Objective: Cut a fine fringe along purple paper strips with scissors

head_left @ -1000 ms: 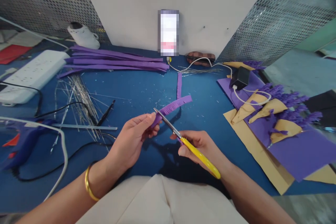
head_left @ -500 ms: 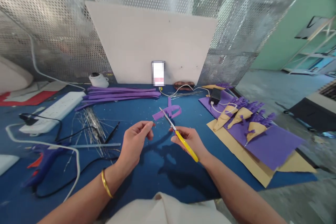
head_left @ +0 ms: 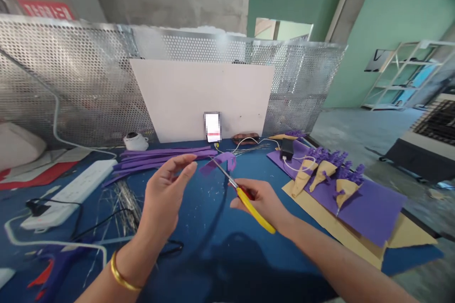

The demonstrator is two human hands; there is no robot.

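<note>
My right hand (head_left: 261,199) grips a pair of scissors (head_left: 254,210) with yellow handles, blades pointing up and to the left. At the blade tips is a curled purple strip (head_left: 230,161), its flat end reaching left toward my left hand. Whether the strip rests on the blades or lies behind them, I cannot tell. My left hand (head_left: 165,194), with a gold bangle at the wrist, is raised left of the strip. Its thumb and forefinger are slightly apart, and nothing shows between them.
Purple strips (head_left: 131,161) lie at the back left, near a power strip (head_left: 76,194), thin wires (head_left: 128,203) and a blue glue gun (head_left: 60,265). A phone (head_left: 213,127) leans on a white board (head_left: 192,90). Paper-wrapped purple flowers (head_left: 324,173) lie on purple sheets (head_left: 373,213) at right.
The view has tilted up. My left hand has moved left, away from the strip's end, and its fingers have parted. The scissors stay in my right hand; the strip's curl looks different.
</note>
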